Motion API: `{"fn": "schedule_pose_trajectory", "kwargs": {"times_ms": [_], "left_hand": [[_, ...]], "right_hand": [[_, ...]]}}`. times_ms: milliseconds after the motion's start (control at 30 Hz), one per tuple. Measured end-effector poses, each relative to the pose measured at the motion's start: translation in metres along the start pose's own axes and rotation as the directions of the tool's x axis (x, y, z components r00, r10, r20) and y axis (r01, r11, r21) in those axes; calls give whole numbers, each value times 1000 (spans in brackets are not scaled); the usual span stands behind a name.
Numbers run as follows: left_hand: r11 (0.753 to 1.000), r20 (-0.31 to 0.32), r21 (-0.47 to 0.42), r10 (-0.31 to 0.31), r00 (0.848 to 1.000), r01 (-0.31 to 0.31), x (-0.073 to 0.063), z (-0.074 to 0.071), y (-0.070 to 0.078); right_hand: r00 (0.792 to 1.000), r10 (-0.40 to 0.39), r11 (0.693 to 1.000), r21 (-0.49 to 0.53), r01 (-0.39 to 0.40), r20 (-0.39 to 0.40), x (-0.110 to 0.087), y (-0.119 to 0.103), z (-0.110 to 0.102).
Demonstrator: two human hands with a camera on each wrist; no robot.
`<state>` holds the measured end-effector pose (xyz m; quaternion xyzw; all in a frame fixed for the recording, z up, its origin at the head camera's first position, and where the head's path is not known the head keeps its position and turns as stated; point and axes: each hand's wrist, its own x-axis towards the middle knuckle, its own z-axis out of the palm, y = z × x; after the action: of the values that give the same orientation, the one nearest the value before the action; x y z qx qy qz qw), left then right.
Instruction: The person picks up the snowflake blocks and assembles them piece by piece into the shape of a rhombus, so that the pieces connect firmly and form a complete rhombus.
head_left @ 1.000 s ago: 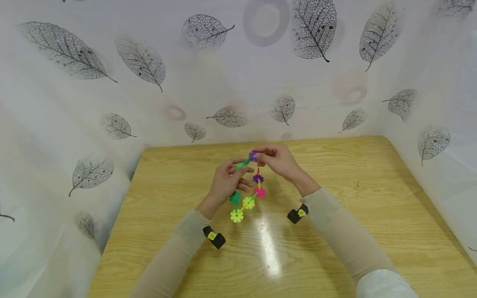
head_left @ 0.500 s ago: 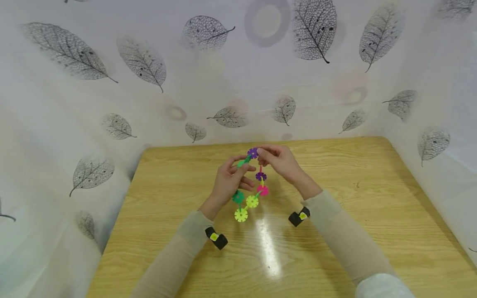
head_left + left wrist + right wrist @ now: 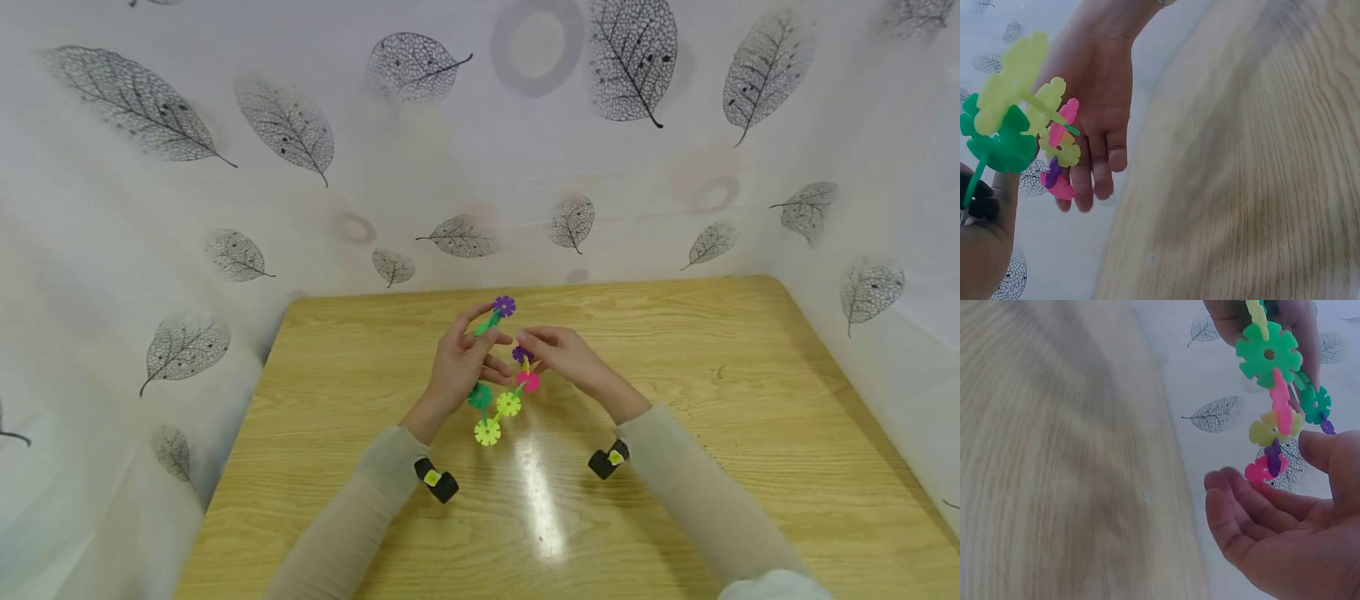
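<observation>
A chain of toy snowflake discs, pushed together at their slots, hangs from my left hand (image 3: 457, 367). That hand pinches it at green discs near its upper end, where a purple disc (image 3: 505, 307) sticks out past the fingers. From there the chain loops down through a green disc (image 3: 480, 396) and yellow discs (image 3: 487, 432), then up to a pink disc (image 3: 528, 381). My right hand (image 3: 573, 358) is at the loop's other end. In the right wrist view its thumb (image 3: 1317, 450) stands apart from the index finger, and the end pink disc (image 3: 1266, 469) overlaps the index fingertip.
The hands are over a wooden table (image 3: 675, 500). Pale cloth with leaf prints (image 3: 450, 167) hangs behind and at both sides. A small black camera is strapped to each wrist, the left camera (image 3: 437, 481) and the right camera (image 3: 608, 460).
My right hand has left the purple disc at the top and moved down to the chain's other end. My left hand keeps its hold and has shifted slightly to the right.
</observation>
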<state>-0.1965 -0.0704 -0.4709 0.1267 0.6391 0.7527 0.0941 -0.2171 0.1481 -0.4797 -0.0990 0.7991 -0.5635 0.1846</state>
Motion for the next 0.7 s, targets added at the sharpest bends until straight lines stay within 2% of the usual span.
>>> {"fn": "schedule_pose_trajectory", "kwargs": {"times_ms": [233, 500, 700], "left_hand": [[1000, -40, 26, -6, 999, 8, 0, 1, 2], [998, -27, 64, 10, 1000, -9, 1, 1, -1], [998, -20, 56, 4, 1000, -3, 2, 2, -1]], "right_hand": [[998, -48, 993, 109, 52, -40, 0, -4, 5], [995, -93, 990, 98, 97, -47, -1, -13, 5], [992, -116, 988, 97, 121, -47, -2, -18, 6]]}}
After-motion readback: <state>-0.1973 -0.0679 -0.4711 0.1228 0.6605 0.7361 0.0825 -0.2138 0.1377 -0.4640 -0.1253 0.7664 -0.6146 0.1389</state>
